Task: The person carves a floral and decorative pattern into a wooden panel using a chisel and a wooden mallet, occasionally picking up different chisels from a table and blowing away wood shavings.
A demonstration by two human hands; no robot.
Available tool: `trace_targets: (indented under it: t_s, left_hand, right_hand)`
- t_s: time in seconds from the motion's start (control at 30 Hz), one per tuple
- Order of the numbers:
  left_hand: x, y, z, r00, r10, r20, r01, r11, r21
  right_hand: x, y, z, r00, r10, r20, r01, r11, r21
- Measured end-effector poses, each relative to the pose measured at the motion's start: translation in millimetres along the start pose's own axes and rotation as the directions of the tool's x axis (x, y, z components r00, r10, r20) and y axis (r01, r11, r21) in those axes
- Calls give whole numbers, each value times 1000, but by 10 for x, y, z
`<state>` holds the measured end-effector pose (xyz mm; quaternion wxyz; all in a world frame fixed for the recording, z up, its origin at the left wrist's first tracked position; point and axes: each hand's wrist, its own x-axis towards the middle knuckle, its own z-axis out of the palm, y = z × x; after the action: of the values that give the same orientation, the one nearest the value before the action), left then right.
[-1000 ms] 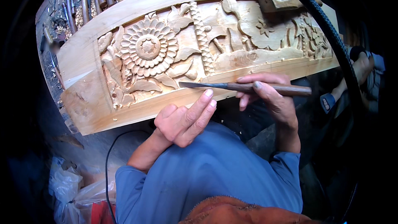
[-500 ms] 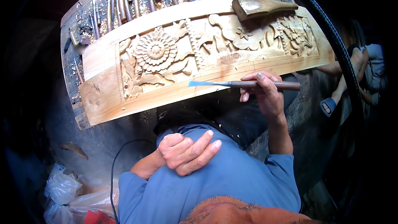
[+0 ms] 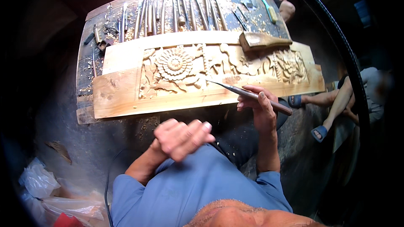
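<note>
My right hand point(image 3: 264, 107) grips the brown wooden handle of a carving chisel point(image 3: 248, 94) between thumb and fingers. The chisel's thin blade points up and left over the carved wooden panel point(image 3: 122, 106); whether its tip touches the wood I cannot tell. On the panel a round layered flower, leaves and a beaded divider stand in relief. In front of my shirt is my left hand point(image 3: 183, 138), slightly smeared, with its fingers curled together and no object showing in it. A wooden mallet point(image 3: 263, 41) lies across the panel's far right edge.
Several chisels and gouges point(image 3: 174, 14) lie in a row among wood shavings on the worn bench point(image 3: 84, 88). A yellow-headed brush point(image 3: 272, 14) rests at the far right. Plastic bags point(image 3: 40, 180) are on the left floor. Another person's legs point(image 3: 341, 101) are at right; a dark cable point(image 3: 332, 21) crosses the view.
The view has tilted up, showing more of the bench's far side. My right hand has turned the chisel from nearly level to slanting up-left. My left hand has lifted and curled its fingers more.
</note>
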<state>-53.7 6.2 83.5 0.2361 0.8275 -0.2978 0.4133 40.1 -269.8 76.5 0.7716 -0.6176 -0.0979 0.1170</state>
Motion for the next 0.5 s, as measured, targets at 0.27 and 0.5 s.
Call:
trace_targets:
  t_s: [0.27,0.5]
  left_hand:
    - [-564,-675,-47,846,-526,-85,531,819,219]
    - [-531,-689,-8,783,-593,-191,608,794,28]
  right_hand:
    - [1245,-142,413,988,-147,40,152,949,-275]
    - [2295,-39,1974,857,-150,494,389,816,-427]
